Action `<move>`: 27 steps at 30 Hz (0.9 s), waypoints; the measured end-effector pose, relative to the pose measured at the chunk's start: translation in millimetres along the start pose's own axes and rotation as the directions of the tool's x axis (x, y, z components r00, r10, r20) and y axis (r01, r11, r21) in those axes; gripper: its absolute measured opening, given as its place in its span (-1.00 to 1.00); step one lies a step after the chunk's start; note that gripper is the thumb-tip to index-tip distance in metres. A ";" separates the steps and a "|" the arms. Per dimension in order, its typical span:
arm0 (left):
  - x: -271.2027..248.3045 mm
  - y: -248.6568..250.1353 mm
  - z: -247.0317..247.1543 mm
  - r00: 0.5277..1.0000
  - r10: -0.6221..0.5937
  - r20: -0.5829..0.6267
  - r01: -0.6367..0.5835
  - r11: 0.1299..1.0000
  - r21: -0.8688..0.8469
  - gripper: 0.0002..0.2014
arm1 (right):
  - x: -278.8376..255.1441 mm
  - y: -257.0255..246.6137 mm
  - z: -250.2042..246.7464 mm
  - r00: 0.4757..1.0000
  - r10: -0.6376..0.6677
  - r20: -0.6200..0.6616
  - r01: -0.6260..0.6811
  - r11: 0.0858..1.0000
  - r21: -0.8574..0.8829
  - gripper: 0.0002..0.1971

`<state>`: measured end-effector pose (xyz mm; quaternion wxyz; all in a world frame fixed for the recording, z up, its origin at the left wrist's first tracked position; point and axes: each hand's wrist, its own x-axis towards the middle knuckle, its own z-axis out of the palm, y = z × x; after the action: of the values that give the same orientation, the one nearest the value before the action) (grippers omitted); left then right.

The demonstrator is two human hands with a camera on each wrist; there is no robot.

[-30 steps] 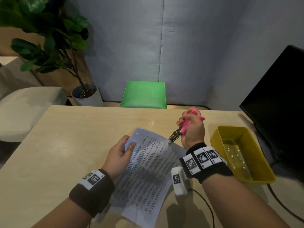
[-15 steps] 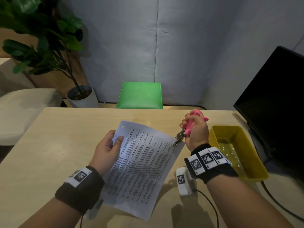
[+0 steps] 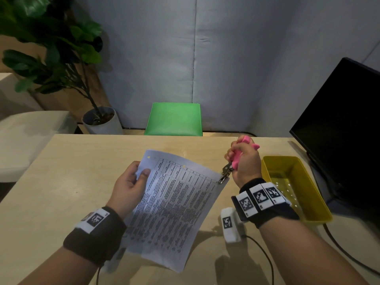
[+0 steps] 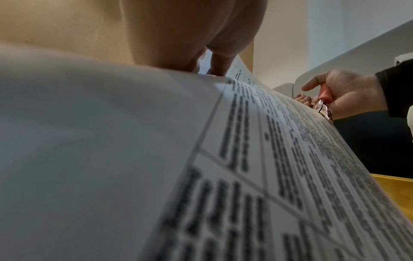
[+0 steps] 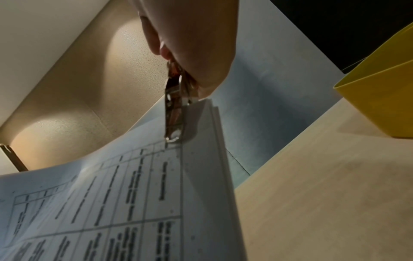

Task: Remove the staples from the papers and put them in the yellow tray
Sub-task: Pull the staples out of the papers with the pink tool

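A light wooden table (image 3: 61,182) serves as the landmark. Above its middle, the left hand (image 3: 128,185) pinches a stapled sheaf of white printed papers (image 3: 174,202) at the far left corner, thumb on top and fingers underneath, so the sheets are lifted off the table and bow upward. The right hand (image 3: 244,161) is closed in a fist round the pink plastic handle of a metal-jawed staple remover (image 3: 233,161), held above the table just right of the papers. The tool's metal tip (image 5: 172,137) touches the papers' far right corner; in the right wrist view it sits on the top sheet beside the printed grid, and the sheet edges (image 5: 219,141) fan slightly apart there. Whether a staple is caught in the tip cannot be told.

On the table's right side, near the right wrist, stands a yellow rectangular plastic tray (image 3: 308,202) with small pale specks on its floor. A black monitor (image 3: 339,120) stands at the table's right edge behind the tray. Beyond the table's far edge are a green padded stool (image 3: 174,119) and a potted leafy plant (image 3: 61,58).
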<state>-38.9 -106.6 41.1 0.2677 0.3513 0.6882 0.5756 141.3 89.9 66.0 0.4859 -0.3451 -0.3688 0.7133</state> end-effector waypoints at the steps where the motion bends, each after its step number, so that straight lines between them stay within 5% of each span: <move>1: -0.6 0.7 0.0 1.000 -0.002 0.001 0.002 1.000 -0.001 -0.90 | -0.3 0.0 0.1 1.000 -0.002 0.000 0.002 1.000 -0.001 -0.71; 27: -4.6 -6.3 -0.1 1.000 0.020 0.003 -0.020 0.998 0.065 -0.89 | -7.6 1.5 -2.5 0.999 -0.050 -0.016 0.049 0.999 -0.020 -0.70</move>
<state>-37.2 -110.9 34.8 0.2513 0.3671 0.7026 0.5553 144.9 82.8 64.5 0.5031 -0.3466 -0.3803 0.6943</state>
